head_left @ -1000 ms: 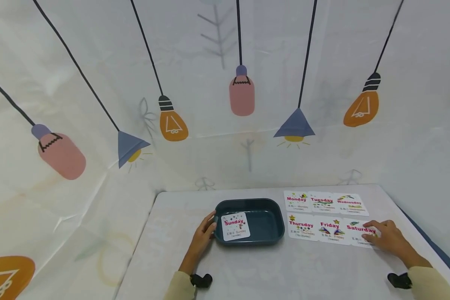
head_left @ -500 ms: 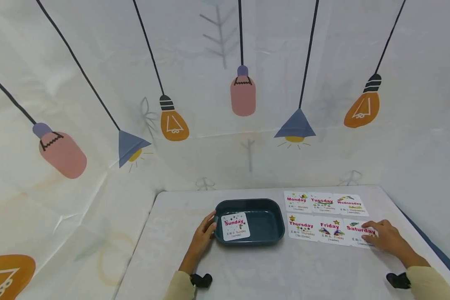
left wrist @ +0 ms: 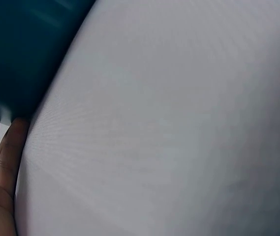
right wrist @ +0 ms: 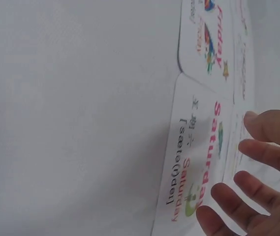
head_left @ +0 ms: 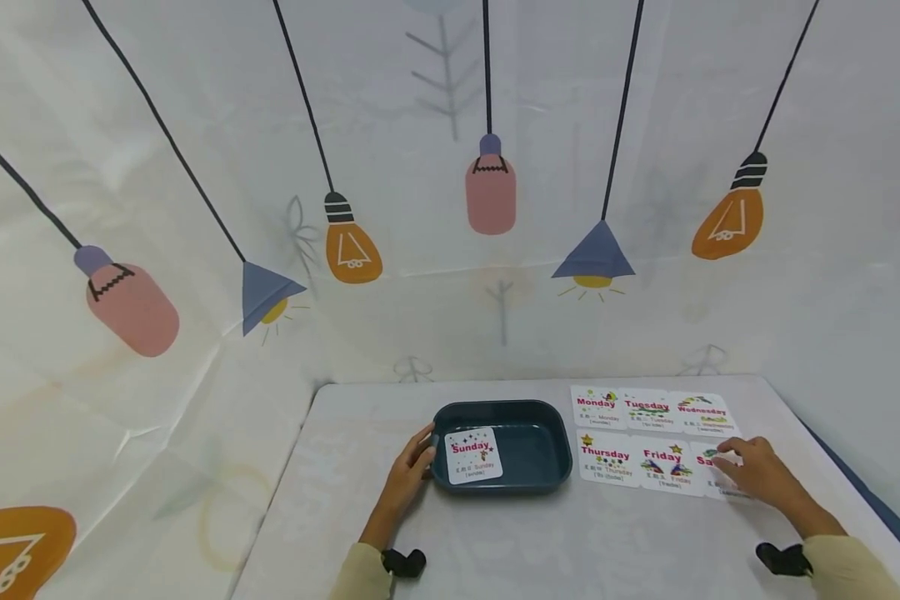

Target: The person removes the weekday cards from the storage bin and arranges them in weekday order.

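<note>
My left hand (head_left: pixel 407 471) rests its fingertips on the left end of a dark teal tray (head_left: pixel 551 477); in the left wrist view those fingers (left wrist: pixel 13 152) lie fairly straight against the tray wall (left wrist: pixel 16 59). A white Sunday card (head_left: pixel 473 456) lies inside the tray, toward its left. Over the Saturday card (head_left: pixel 722 483) is my right hand (head_left: pixel 759 473), hiding part of the printed word in the head view. Its fingers are loosely bent with nothing between them, as the right wrist view shows, and the Saturday card (right wrist: pixel 191 162) lies flat beneath them.
Left of Saturday lie the Thursday card (head_left: pixel 607 458) and the Friday card (head_left: pixel 667 465). Behind them run the Monday card (head_left: pixel 598 408), Tuesday card (head_left: pixel 650 410) and Wednesday card (head_left: pixel 703 415). A lamp-patterned sheet (head_left: pixel 435 325) hangs behind the white table (head_left: pixel 495 550).
My right hand has shifted a little to the left, covering more of the word Saturday. The left hand, tray and cards keep their places; the head view has tilted slightly.
</note>
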{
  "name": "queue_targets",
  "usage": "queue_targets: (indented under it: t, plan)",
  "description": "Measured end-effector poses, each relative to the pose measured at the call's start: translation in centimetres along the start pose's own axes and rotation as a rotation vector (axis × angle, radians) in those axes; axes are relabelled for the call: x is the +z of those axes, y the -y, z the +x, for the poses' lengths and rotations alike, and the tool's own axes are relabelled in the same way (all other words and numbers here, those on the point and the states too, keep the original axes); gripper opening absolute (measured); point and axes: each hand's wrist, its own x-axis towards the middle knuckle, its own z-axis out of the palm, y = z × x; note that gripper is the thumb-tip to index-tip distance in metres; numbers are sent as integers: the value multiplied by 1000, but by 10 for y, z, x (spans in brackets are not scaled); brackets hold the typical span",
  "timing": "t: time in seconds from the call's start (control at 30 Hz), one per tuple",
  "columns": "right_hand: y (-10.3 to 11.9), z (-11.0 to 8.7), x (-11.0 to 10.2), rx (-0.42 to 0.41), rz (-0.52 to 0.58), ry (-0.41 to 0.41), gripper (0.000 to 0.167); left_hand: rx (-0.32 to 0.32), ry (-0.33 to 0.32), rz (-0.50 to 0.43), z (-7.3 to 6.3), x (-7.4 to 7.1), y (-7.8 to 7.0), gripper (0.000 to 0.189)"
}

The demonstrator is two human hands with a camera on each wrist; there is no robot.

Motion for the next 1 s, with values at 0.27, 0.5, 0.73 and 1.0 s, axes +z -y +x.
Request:
queue_targets:
  t: [0.27, 0.5, 0.73, 1.0]
  plan:
    - [33, 4, -6, -127, 21, -54, 33, 1, -1, 5, 2, 3, -4, 46]
    - [79, 13, -13, -257, 108, -41, 32, 20, -2, -12, 0, 2, -4, 45]
    - [121, 23, -10, -369, 128, 2, 36, 7, -5, -17, -3, 2, -1, 46]
    - [174, 37, -4, -525, 131, 67, 37, 18, 7, -1, -1, 0, 0, 46]
